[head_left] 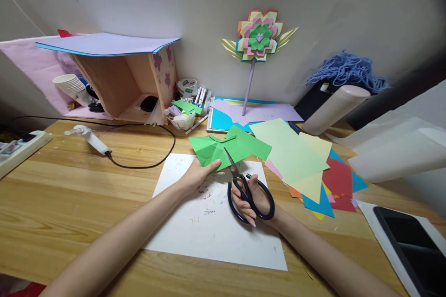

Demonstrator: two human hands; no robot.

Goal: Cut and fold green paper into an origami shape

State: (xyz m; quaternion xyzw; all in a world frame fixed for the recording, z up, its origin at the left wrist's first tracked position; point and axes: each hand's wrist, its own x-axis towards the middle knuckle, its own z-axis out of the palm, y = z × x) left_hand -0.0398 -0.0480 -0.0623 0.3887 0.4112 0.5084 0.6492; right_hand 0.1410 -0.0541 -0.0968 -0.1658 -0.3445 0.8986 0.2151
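Creased green paper (209, 149) is pinched at its lower edge by my left hand (198, 175), thumb on top. My right hand (256, 197) holds black-handled scissors (246, 190), with fingers in and around the loops. The scissors point up and left, and their tip lies over the green paper. Whether the blades are slightly parted is too small to tell. More green paper (245, 141) spreads to the right of the held part. Beneath both hands lies a white sheet (216, 241) with small coloured marks.
Coloured paper sheets (289, 148) overlap to the right. A paper flower (259, 39) stands against the wall. At the left are an open box (118, 83), a cabled white tool (92, 141) and a power strip (26, 153). A tablet (411, 246) lies front right.
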